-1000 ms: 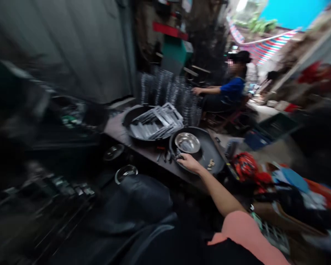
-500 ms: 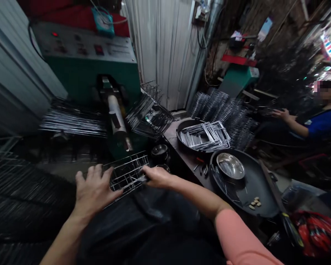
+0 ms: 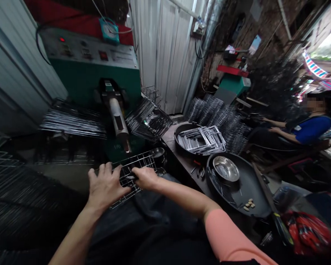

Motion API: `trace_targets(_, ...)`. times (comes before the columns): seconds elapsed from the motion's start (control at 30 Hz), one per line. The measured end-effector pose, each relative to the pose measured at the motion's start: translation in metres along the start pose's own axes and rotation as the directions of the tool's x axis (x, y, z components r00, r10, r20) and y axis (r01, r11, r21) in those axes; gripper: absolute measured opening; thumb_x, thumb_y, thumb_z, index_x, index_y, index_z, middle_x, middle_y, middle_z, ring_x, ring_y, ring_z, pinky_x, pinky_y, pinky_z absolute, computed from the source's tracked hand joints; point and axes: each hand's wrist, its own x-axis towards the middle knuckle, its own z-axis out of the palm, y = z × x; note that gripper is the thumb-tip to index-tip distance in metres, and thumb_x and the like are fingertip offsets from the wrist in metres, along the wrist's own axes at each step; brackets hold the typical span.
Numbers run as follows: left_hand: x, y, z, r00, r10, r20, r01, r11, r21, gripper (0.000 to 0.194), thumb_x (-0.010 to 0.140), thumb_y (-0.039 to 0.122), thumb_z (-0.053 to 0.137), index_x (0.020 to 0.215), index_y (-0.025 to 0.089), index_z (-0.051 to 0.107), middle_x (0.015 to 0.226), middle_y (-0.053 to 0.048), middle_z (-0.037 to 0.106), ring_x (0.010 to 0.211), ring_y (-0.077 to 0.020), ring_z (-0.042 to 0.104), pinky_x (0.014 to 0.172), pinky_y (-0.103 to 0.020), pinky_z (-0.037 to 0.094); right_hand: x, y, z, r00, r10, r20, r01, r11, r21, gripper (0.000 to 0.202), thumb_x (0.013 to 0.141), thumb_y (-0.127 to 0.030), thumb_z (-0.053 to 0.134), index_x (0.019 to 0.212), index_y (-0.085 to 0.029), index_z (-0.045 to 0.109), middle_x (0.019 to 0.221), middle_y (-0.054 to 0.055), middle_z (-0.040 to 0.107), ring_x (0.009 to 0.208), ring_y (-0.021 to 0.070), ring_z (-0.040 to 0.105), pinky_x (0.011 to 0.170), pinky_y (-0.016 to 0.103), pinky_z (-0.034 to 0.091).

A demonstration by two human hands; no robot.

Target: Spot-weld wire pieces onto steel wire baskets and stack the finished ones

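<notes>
A wire rack (image 3: pixel 146 161) of thin metal rods lies across my lap, below the rod-like arm of a green machine (image 3: pixel 71 75). My left hand (image 3: pixel 106 186) rests on the rack's left part, its fingers spread. My right hand (image 3: pixel 145 178) is closed round a small dark tool (image 3: pixel 131 177) over the middle of the rack; its tip points left, and I cannot make out what kind it is.
Wire frames (image 3: pixel 74 121) are stacked left of the machine, and more (image 3: pixel 150 119) stand to its right. A pan (image 3: pixel 179 147) of rectangular wire frames and a large tray (image 3: pixel 253 184) with a steel bowl (image 3: pixel 226 168) are at right. A person (image 3: pixel 311 129) sits beyond.
My right hand has moved left along the rack with the dark tool. My left hand appears farther right and nearer to it. The view has shifted slightly.
</notes>
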Motion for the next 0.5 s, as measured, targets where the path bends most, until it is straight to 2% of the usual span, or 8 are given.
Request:
trace_targets(0.13,0.002,-0.008,0.0,0.999,0.019,0.026,-0.018,0.998,-0.056,0.069,0.069,0.048,0.065,0.125,0.008,0.062,0.124,-0.028,0.058,0.118,-0.0448,0.051,0.099,-0.063,0.039,0.002,0.008,-0.022,0.968,-0.195,0.161,0.202,0.979,-0.026,0.022,0.092,-0.016,0.051,0.106,-0.016,0.068,0.113,0.01,0.075,0.099,0.0215,0.07,0.071,0.025,0.048)
trace_targets(0.23,0.003,-0.014,0.003,0.999,0.028,0.015,-0.027,0.997,-0.069,0.068,0.07,0.05,0.063,0.125,0.009,0.062,0.125,-0.028,0.058,0.118,-0.0446,0.052,0.098,-0.063,0.04,0.005,0.011,-0.03,0.927,-0.3,0.225,0.31,0.951,-0.01,0.021,0.095,-0.016,0.051,0.106,-0.013,0.07,0.11,0.011,0.075,0.093,0.0191,0.07,0.069,0.023,0.046)
trace_targets(0.4,0.006,-0.023,0.009,1.0,0.022,-0.004,-0.022,0.998,-0.057,0.068,0.069,0.05,0.064,0.125,0.009,0.062,0.126,-0.028,0.058,0.119,-0.044,0.053,0.096,-0.062,0.042,0.007,0.012,-0.029,0.914,-0.369,0.17,0.378,0.925,-0.025,0.031,0.088,-0.025,0.07,0.116,-0.014,0.068,0.114,0.011,0.073,0.095,0.02,0.069,0.069,0.023,0.046)
trace_targets(0.5,0.008,-0.027,0.011,1.0,0.024,-0.02,-0.025,0.998,-0.064,0.068,0.069,0.049,0.064,0.123,0.009,0.062,0.125,-0.029,0.058,0.119,-0.0444,0.053,0.095,-0.062,0.043,0.009,0.011,-0.026,0.924,-0.359,0.131,0.371,0.926,-0.076,0.028,0.09,-0.022,0.066,0.116,-0.014,0.068,0.114,0.011,0.073,0.096,0.0203,0.069,0.066,0.024,0.045)
